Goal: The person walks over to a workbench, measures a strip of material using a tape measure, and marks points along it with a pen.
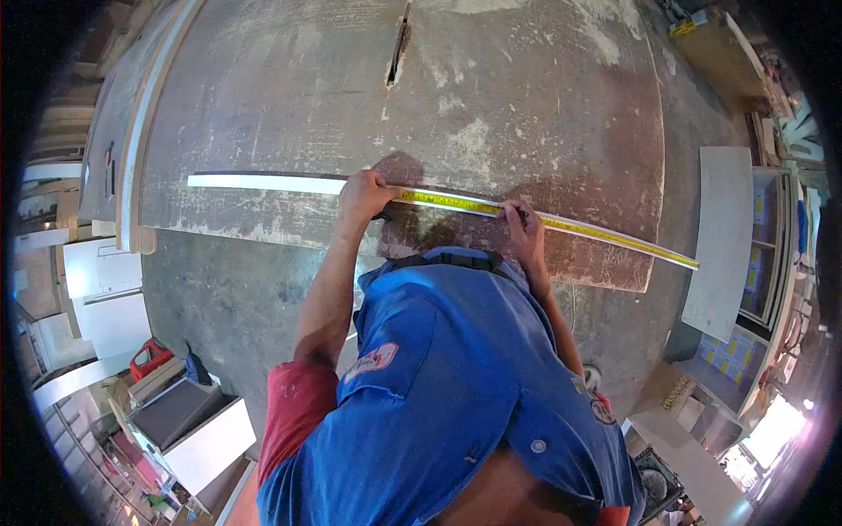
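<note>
A long, narrow white strip (263, 182) lies across the worn wooden worktable (298, 114), its right end reaching past the table edge. Along its right part runs the yellow blade of a tape measure (605, 234). My left hand (358, 200) is closed at the middle of the strip, where the yellow blade begins; a dark bit, perhaps the tape's case, shows under the fingers, the rest hidden. Further right, my right hand (524, 235) pinches the blade against the strip, thumb and fingers together.
A long slot (399, 44) cuts into the tabletop. A raised wooden rail (145, 131) borders it on the left. Right of the table stand a pale panel (719, 237) and a shelf unit (767, 241). A white box-like cabinet (210, 443) sits on the floor at lower left.
</note>
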A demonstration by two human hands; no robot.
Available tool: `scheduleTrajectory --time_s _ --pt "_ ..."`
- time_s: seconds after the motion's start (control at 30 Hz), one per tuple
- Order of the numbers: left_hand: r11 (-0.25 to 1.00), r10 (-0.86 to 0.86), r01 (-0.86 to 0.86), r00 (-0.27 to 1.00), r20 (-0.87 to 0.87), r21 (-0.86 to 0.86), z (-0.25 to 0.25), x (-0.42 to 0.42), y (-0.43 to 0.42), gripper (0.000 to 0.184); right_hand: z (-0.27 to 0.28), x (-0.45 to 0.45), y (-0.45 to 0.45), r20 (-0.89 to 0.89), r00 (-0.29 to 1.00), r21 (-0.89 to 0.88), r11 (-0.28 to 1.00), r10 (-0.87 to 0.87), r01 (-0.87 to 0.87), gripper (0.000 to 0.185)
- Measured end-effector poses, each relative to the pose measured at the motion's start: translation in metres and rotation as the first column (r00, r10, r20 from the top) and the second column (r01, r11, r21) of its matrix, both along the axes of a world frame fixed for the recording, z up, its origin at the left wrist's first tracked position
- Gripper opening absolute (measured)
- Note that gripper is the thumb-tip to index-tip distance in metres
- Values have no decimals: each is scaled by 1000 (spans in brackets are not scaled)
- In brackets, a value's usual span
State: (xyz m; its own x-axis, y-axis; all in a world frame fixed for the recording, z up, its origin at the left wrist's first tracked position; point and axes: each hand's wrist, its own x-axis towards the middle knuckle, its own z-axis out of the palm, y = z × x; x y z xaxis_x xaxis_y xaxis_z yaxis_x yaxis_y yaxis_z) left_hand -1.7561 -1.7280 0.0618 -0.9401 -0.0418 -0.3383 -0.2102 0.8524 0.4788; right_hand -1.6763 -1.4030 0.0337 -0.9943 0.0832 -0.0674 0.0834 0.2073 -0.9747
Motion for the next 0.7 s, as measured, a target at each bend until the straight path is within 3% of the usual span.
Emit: scheduleTrajectory --time_s 0.3,0.43,0.5,0.57,0.7 --pt "977 154 -156 988 23 147 12 16 -27 48 1 1 4 73 997 -70 997 -20 25 20" --pt "981 184 -174 974 -129 83 -5 15 -65 48 -7 -1 4 19 1000 -54 998 -23 24 20" --pt "976 206 -199 975 -87 86 -9 10 -79 48 -6 -1 4 -16 1000 -50 999 -20 19 20" --pt "971 226 -222 973 -44 87 -13 10 -84 48 -3 0 8 153 988 -94 995 -2 16 20" --pt "968 245 -243 969 -26 61 -3 7 -77 48 0 -1 7 120 993 -48 999 16 -10 20"
